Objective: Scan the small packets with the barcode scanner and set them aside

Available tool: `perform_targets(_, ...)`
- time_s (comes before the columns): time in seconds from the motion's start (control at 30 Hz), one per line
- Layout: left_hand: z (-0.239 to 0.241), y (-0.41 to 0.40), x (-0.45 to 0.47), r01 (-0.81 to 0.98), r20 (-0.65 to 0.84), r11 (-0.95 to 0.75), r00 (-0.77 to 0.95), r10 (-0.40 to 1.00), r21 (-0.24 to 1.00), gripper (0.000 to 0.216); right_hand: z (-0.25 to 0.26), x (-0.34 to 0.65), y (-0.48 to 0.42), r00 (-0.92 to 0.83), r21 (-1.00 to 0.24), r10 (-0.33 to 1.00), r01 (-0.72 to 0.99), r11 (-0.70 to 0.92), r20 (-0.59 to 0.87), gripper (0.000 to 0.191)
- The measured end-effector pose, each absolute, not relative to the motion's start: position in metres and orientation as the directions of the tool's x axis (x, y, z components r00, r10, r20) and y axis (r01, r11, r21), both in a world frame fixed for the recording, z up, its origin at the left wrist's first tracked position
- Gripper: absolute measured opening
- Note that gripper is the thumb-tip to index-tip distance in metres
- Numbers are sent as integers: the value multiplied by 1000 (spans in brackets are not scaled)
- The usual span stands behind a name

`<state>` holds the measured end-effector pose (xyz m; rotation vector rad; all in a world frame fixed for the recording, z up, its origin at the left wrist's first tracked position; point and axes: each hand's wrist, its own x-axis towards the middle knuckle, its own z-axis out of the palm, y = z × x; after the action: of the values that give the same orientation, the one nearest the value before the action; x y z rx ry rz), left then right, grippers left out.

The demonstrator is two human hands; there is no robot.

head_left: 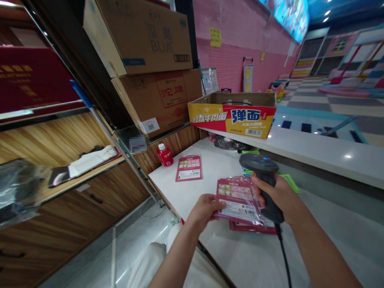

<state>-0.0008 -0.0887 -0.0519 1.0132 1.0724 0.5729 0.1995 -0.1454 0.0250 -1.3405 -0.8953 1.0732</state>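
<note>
My left hand [207, 210] pinches the left edge of a pink package [237, 198] in a clear plastic sleeve, its white label and barcode facing up. My right hand [280, 196] is wrapped round the grip of a black barcode scanner [259, 162], which has a small blue light on top. The scanner stands over the package's right side and hides part of it. A cable [283, 248] runs down from the grip. Beneath the held package lies another pink package [249, 227], mostly covered. A similar flat package [189, 168] lies apart, farther left on the white counter.
A red bottle with a white cap [165, 155] stands at the counter's left edge. Behind, an open noodle carton [231, 120] sits on a raised ledge [315, 150]. Two stacked cardboard boxes [159, 100] rise at back left. Green packets [289, 183] lie behind my right hand.
</note>
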Motion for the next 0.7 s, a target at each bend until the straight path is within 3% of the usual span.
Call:
perform_targets(0.1, -47, -77, -13, -155, -333, 432, 429, 840, 888, 42, 26, 194, -147, 293, -993, 949, -64, -100, -114, 39)
perform_targets(0.23, -54, -47, -27, -333, -100, 134, 117, 988, 933, 51, 18, 182, -145, 227, -991, 965, -53, -123, -132, 39)
perform_targets(0.4, -72, -9, -45, -254, 42, -83, -162, 986, 963, 39, -7, 162, -139, 125, -991, 983, 25, -135, -131, 34)
perform_targets(0.7, -91, 5, -59, -219, 93, -139, -210, 973, 966, 32, -19, 152, -140, 116, -965, 976, 168, -203, -185, 29)
